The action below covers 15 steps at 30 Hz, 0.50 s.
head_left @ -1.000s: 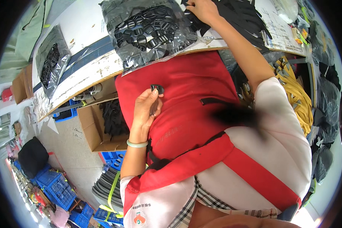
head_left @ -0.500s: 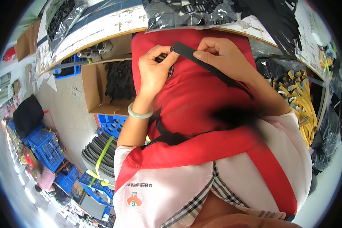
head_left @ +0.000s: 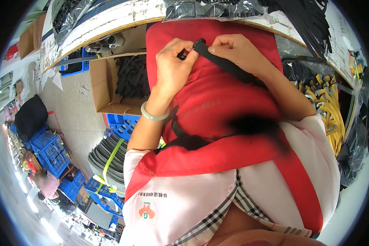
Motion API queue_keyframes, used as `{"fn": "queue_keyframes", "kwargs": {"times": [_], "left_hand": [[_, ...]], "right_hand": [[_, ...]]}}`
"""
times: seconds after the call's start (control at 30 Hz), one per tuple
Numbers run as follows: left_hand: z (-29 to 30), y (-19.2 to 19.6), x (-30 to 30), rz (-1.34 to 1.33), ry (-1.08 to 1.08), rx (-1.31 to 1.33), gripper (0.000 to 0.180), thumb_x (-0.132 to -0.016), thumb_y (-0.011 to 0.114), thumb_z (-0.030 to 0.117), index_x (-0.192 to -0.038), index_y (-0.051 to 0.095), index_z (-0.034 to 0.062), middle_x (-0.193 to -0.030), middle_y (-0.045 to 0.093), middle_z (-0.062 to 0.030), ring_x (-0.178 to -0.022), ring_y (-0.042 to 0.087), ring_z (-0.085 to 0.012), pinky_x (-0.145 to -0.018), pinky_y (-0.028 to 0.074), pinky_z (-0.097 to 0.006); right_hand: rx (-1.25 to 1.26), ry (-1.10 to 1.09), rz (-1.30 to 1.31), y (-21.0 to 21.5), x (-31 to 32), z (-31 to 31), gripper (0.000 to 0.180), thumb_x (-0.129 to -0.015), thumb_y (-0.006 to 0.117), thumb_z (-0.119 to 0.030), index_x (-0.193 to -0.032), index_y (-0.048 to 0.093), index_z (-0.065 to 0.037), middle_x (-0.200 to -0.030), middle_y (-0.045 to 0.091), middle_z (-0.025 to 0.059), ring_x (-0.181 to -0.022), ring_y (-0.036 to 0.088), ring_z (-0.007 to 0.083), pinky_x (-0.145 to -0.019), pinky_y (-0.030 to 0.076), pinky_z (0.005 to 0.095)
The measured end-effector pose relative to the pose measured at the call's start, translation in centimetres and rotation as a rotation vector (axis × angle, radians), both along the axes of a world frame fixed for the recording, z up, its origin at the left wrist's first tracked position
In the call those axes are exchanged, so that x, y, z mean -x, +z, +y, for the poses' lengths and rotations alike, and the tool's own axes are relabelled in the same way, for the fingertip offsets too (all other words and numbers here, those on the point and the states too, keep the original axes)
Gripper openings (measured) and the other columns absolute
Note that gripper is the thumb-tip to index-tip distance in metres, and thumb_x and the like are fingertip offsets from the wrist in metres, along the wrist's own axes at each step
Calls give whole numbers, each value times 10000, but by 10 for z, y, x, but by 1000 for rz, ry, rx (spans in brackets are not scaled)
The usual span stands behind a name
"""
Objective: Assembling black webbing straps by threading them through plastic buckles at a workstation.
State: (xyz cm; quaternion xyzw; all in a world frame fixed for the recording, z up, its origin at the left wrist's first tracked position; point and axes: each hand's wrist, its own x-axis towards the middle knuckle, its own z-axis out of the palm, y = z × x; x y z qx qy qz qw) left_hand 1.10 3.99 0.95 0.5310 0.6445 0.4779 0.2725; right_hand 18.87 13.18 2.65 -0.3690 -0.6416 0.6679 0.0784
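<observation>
Over the red apron [head_left: 217,102] on my lap, both hands work close together on a black webbing strap [head_left: 227,67]. My left hand [head_left: 172,65] is closed, thumb and fingers pinching a small black buckle [head_left: 199,42] at the strap's upper end. Part of that buckle is hidden behind the fingers. With thumb and bent fingers, my right hand [head_left: 238,51] grips the strap just right of the buckle. From there the strap slants down to the right, passing under the right wrist. A pale green bangle [head_left: 153,115] circles my left wrist.
Ahead runs the worn white table edge [head_left: 110,24], with a clear plastic bag [head_left: 213,10] of black parts and hanging black straps [head_left: 305,24]. A cardboard box [head_left: 102,86] of black pieces stands left. Yellow straps [head_left: 330,119] hang right. Farther left are blue crates [head_left: 51,153] and a person [head_left: 47,184].
Both hands have shifted slightly up and to the right in the view, still holding the strap and buckle. The buckle now shows at the strap's upper end, and its lower loop is no longer visible.
</observation>
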Motion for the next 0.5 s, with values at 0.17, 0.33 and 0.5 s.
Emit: {"fn": "queue_keyframes", "kwargs": {"times": [0.17,0.33,0.5], "left_hand": [[1,1,2,-1,-5,44,91,-751,725,17,-822,669,7,-713,607,-60,-602,562,-146,-562,455,-267],[0,0,1,28,-14,-15,98,-755,728,25,-828,665,7,-727,611,-67,-618,577,-153,-566,462,-270],[0,-3,0,133,-55,-148,105,-758,716,13,-848,663,7,-767,618,-74,-639,587,-168,-580,471,-270]], "right_hand": [[4,20,-22,-9,-5,1,171,-906,613,-224,-832,622,-70,-662,525,-80,-584,451,-6,-496,324,176],[148,-67,-11,-2,1,-1,198,-885,619,-227,-800,632,-48,-674,554,-43,-589,477,29,-516,362,194],[183,-126,78,-7,9,-8,175,-898,614,-223,-869,639,-52,-676,560,-39,-560,500,31,-490,387,185]]}}
